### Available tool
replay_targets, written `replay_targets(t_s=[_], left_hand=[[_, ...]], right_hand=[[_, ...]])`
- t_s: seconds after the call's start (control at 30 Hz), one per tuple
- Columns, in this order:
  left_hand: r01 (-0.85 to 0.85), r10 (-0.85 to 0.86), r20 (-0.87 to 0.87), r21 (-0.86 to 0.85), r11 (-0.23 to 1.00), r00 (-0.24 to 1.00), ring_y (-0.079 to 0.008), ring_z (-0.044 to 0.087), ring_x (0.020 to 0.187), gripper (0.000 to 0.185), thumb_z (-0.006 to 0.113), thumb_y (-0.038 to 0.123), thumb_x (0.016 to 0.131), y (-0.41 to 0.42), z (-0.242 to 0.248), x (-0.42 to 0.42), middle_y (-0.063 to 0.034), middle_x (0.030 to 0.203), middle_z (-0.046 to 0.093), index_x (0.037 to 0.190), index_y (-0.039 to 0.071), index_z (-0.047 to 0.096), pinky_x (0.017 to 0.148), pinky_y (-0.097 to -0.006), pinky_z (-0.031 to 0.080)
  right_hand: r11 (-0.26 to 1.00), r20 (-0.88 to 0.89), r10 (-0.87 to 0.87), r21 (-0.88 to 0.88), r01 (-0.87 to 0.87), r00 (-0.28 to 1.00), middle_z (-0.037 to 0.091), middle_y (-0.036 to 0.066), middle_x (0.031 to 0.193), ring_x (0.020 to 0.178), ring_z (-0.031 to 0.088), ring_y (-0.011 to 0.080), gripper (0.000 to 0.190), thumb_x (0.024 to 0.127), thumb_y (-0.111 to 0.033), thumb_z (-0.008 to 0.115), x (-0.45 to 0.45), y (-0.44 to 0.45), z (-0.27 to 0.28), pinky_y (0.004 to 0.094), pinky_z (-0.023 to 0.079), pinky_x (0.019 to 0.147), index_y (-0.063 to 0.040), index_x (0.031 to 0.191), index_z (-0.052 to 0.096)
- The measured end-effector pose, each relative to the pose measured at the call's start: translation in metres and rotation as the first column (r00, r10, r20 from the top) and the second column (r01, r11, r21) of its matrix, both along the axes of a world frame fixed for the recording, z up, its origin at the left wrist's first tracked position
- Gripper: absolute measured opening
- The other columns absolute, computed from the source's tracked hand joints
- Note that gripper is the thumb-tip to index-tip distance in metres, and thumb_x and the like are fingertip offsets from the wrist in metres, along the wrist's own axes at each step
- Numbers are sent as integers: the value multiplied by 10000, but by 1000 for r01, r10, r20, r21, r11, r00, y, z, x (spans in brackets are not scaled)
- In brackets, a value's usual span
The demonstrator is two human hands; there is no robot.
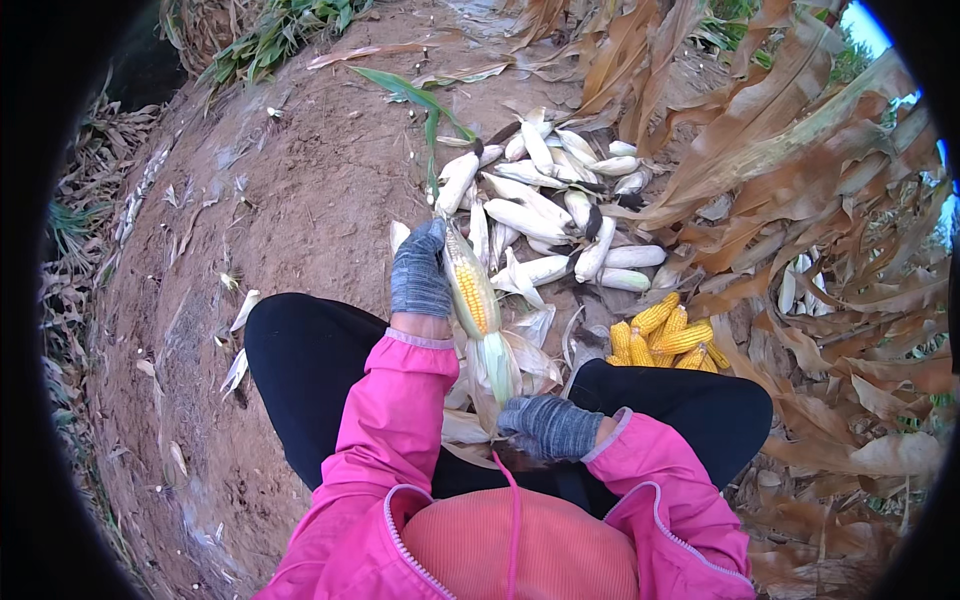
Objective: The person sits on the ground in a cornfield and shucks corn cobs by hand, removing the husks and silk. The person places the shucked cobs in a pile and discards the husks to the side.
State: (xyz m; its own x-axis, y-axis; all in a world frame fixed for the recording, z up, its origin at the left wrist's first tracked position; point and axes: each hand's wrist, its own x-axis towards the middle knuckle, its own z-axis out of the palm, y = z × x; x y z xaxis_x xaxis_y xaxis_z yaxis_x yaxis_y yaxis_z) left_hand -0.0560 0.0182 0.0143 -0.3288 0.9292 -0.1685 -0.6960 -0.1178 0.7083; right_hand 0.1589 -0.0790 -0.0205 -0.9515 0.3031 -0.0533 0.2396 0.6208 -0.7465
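An ear of corn [472, 295] with its husk partly peeled points away from me above my lap. Yellow kernels show along its near side, while pale husk still covers its far side and tip. My left hand [421, 270], in a grey knitted glove, grips the ear near its upper end. Lower down, my right hand [549, 426], gloved alike, pinches the peeled-back husk [495, 367], which hangs toward me. Loose husk leaves [534, 352] lie just beneath and beside the ear, between my crossed legs.
Many unhusked corn ears [529, 206] are heaped on the bare soil [330, 180] ahead. Several husked yellow ears [660, 337] lie beside my right knee [720, 397]. Dry corn stalks and leaves [795, 195] crowd the right side. A green leaf [409, 90] lies beyond the heap.
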Motion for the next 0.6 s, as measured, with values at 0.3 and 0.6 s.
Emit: replay_targets(t_s=[0.3, 0.6], left_hand=[[160, -155, -38, 182, 970, 987, -232, 606, 848, 239, 596, 170, 822, 9, -17, 8, -152, 915, 626, 980, -8, 574, 810, -340, 497], [378, -384, -17, 217, 900, 923, -211, 586, 876, 242, 561, 210, 873, -12, 0, 71, -124, 945, 619, 1002, 6, 578, 806, -320, 474]], right_hand=[[897, -219, -441, -152, 416, 871, 577, 104, 846, 743, 585, 207, 264, 720, -141, 688, 8, 29, 51, 307, 476, 651, -60, 953, 593], [459, -113, -795, -754, 469, 595, 546, 76, 1078, 972, 532, 156, 673, 640, -212, 813, 8, 62, 23, 298, 447, 847, -1, 1174, 462]])
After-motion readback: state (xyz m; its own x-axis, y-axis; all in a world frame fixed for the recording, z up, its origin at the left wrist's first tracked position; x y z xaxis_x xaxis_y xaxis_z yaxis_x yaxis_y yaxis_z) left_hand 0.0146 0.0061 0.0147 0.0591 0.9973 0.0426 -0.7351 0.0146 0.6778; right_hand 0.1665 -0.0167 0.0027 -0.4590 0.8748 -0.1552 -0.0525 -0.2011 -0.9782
